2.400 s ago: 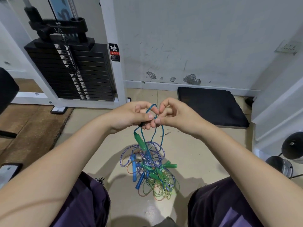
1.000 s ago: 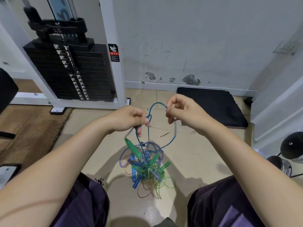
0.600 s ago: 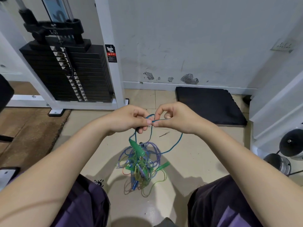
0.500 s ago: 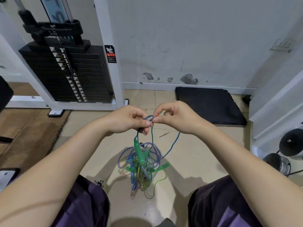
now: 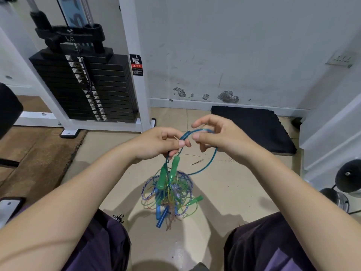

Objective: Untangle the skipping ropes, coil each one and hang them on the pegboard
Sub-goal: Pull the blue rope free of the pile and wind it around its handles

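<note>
At the far left edge, a dark padded object (image 5: pixel 8 110) and a flat dark-framed item (image 5: pixel 9 205) are cut off by the frame and cannot be identified. A brown mat (image 5: pixel 37 151) is laid on the floor there. Behind it, a black weight stack (image 5: pixel 86 85) is seated in a white machine frame (image 5: pixel 134 75), which carries a small warning label (image 5: pixel 136 65) whose text cannot be read.

The floor (image 5: pixel 224 188) is covered in beige tiles and is met by a scuffed white wall (image 5: pixel 224 45) with patches of missing paint near the skirting.

The left hand (image 5: pixel 156 143) is curled, and the teal rope (image 5: pixel 212 159) is pinched between thumb and forefinger. From this hand the tangle of skipping ropes (image 5: pixel 170 190) is suspended between the knees, just above or touching the floor; which cannot be told. Green handles (image 5: pixel 172 169), blue handles (image 5: pixel 161 217), a blue-and-white braided cord (image 5: pixel 145 189) and thin greenish and orange cords are intertwined in it; individual ropes cannot be separated by eye.

The right hand (image 5: pixel 220 137) is loosely opened, fingers spread and bent, with the top of the teal loop passing through them; a firm grip cannot be confirmed.

A black foam pad (image 5: pixel 254 128) is placed against the wall at the right. At the right edge, a wall socket plate (image 5: pixel 340 59), white panels (image 5: pixel 332 137) and dark round objects (image 5: pixel 348 178) are partly cut off.
</note>
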{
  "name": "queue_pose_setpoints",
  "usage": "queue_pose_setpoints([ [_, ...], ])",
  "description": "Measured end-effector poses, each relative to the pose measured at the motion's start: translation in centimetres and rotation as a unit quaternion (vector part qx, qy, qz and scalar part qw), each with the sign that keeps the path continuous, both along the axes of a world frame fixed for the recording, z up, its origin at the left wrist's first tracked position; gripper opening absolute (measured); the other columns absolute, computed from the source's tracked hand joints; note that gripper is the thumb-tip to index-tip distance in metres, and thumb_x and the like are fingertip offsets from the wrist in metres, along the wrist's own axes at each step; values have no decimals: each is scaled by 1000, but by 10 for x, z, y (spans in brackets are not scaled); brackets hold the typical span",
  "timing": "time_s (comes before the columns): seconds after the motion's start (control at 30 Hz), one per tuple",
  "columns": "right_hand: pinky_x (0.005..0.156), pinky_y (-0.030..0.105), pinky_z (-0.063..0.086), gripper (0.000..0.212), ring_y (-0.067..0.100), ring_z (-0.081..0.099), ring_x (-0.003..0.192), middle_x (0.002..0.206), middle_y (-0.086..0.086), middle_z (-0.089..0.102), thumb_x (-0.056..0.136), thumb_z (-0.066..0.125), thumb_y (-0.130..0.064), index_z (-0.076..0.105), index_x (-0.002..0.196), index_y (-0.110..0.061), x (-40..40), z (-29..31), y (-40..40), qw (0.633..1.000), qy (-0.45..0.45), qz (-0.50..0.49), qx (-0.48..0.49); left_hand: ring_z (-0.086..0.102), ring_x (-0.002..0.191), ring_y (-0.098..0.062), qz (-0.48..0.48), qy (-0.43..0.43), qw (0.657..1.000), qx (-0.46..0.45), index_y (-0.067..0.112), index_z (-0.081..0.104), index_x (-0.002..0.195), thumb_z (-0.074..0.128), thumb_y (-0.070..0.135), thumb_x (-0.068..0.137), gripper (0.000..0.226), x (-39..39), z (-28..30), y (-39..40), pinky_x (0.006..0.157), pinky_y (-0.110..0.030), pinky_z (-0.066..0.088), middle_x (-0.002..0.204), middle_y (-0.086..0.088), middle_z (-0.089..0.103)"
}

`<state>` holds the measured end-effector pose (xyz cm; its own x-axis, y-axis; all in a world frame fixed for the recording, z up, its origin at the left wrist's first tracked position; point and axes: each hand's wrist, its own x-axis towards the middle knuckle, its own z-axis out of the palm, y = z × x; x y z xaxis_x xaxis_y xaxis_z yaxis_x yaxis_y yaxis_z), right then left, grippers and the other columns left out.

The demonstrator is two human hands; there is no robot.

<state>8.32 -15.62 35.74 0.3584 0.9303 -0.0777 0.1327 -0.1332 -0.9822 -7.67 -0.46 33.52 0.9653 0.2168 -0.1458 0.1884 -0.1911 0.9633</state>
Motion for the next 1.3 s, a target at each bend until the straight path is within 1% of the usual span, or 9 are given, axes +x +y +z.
queue_pose_setpoints([
  [0.2, 48, 22, 33, 26, 8, 38, 50, 52, -12, 47, 77, 83, -20, 59, 89, -20, -10, -3, 6, 980, -186, 34, -68, 57, 63, -18, 26, 10, 1000, 6, 6, 70, 92, 63, 14, 95, 11, 1, 0, -4, 66, -26, 49, 67, -3, 67],
  [0.37, 40, 19, 30, 14, 7, 33, 42, 48, -7, 33, 82, 78, -25, 65, 76, -28, -16, -3, 7, 950, -296, 48, -83, 58, 67, -17, -5, 43, 999, 25, 6, 67, 88, 57, 16, 99, 18, -1, 0, 4, 73, -29, 51, 84, -7, 73],
  [0.5, 44, 21, 27, 14, 7, 29, 41, 42, -10, 38, 90, 70, -22, 64, 77, -23, -10, 2, 6, 976, -212, -19, -37, 42, 48, -12, 62, 52, 997, 11, 11, 64, 82, 58, 17, 98, 18, -2, -3, 12, 51, -21, 39, 67, -2, 62],
  [0.6, 48, 24, 43, 12, 21, 50, 47, 60, 8, 56, 97, 58, -12, 58, 84, -11, -7, 10, 2, 998, -55, -24, 36, 25, 44, -8, 69, 52, 994, -63, 14, 69, 85, 69, 26, 88, 12, -2, -4, 9, 42, -17, 24, 56, 6, 44],
  [0.7, 58, 34, 54, 11, 32, 64, 65, 82, 20, 65, 101, 50, -10, 52, 90, -8, -6, 13, 1, 997, 39, 4, 63, 22, 43, -7, 64, 32, 987, -142, 12, 72, 96, 63, 46, 82, 38, 1, -4, 4, 42, -18, 21, 74, 1, 60],
  [0.93, 67, 32, 54, 6, 26, 65, 77, 92, 18, 65, 97, 57, -9, 61, 99, -4, -1, 5, -1, 1000, 6, 5, 10, 54, 68, -6, 68, -25, 995, -63, 24, 79, 79, 71, 37, 83, 16, 3, -4, 0, 63, -23, 37, 71, 3, 67],
  [1.07, 66, 24, 51, 23, 19, 63, 88, 108, 8, 69, 88, 71, -14, 65, 110, -15, -4, 2, -1, 996, -78, 44, -29, 53, 56, -16, 35, -40, 995, -87, 22, 77, 80, 66, 33, 81, 16, 4, -3, -5, 66, -33, 41, 54, -1, 56],
  [1.17, 68, 30, 43, 19, 14, 57, 76, 86, 10, 66, 87, 72, -19, 66, 105, -19, -4, -1, 0, 991, -96, 77, -54, 46, 44, -13, -2, -22, 996, -88, 18, 74, 91, 67, 32, 83, 18, 3, -2, -4, 58, -30, 40, 55, -2, 54],
  [1.3, 49, 15, 29, 16, 4, 37, 51, 58, -11, 45, 82, 77, -31, 68, 83, -17, 6, 2, -2, 989, -132, 12, -60, 58, 56, -17, -39, 47, 998, -26, 3, 71, 96, 70, 29, 83, 29, -2, 0, 7, 62, -22, 48, 64, -4, 65],
])
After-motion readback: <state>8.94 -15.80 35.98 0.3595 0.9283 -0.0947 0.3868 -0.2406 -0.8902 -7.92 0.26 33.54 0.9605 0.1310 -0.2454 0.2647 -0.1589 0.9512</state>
